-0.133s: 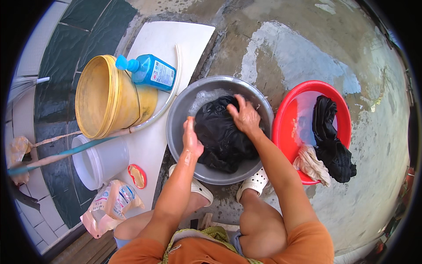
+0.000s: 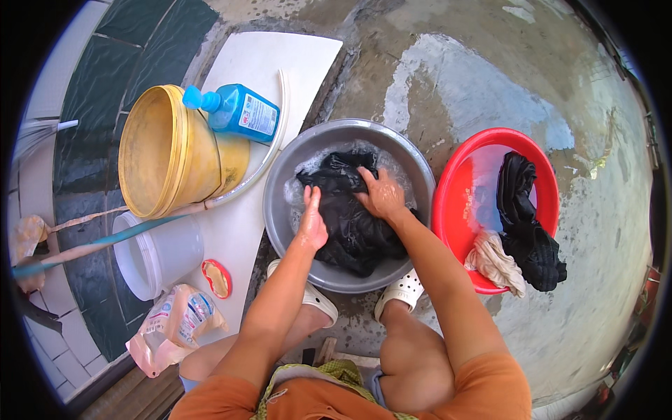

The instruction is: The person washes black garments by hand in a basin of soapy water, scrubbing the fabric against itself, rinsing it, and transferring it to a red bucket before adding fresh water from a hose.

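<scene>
A grey basin (image 2: 274, 234) between my feet holds a wet, bunched black garment (image 2: 346, 224) in sudsy water. At the garment's left side is my left hand (image 2: 313, 222), its visible fingers stretched upward beside the cloth; some fingers are hidden. My right hand (image 2: 383, 196) lies on the upper right of the garment, thumb and fingers apart and pressed against the fabric. White suds show around the cloth's upper edge. Neither hand is visibly closed round the garment.
Right of the basin, a red tub (image 2: 448, 203) holds black clothing (image 2: 521, 210) and a beige cloth (image 2: 495, 262). To the left are a yellow bucket (image 2: 234, 161), a blue pump bottle (image 2: 245, 112), a whitish bucket (image 2: 178, 248), a red-rimmed brush (image 2: 217, 278), a plastic bag (image 2: 175, 325) and a hose (image 2: 91, 246).
Both hands have come down onto the black garment, the right slightly lower and leftward. The cloth's upper part has shifted left, and more suds show around it.
</scene>
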Motion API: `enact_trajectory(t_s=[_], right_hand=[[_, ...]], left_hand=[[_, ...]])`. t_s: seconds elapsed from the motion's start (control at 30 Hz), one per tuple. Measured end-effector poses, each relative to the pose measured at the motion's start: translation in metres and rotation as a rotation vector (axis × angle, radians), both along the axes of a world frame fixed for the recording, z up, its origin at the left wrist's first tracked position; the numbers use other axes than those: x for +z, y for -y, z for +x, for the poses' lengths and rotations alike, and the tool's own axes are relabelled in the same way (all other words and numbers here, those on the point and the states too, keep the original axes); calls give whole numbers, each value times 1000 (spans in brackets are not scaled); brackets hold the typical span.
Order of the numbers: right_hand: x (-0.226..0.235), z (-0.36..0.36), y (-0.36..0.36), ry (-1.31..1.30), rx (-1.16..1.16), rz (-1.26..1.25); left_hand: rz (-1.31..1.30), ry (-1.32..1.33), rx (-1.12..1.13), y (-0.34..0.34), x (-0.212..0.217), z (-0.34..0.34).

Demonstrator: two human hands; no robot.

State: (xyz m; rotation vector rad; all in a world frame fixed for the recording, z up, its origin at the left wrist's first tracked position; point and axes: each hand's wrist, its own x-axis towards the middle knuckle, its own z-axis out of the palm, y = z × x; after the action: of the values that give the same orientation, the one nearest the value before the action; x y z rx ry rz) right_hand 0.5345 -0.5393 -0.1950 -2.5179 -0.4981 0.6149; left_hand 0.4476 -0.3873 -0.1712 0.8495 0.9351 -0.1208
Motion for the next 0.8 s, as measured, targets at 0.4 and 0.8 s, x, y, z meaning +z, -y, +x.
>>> enact_trajectory(t_s=[0.4, 0.8], right_hand=[[92, -91, -49, 242, 293, 537], [8, 8, -22, 314, -155, 235]], left_hand=[[-221, 111, -105, 8, -22, 8], [-1, 82, 217, -39, -12, 5]])
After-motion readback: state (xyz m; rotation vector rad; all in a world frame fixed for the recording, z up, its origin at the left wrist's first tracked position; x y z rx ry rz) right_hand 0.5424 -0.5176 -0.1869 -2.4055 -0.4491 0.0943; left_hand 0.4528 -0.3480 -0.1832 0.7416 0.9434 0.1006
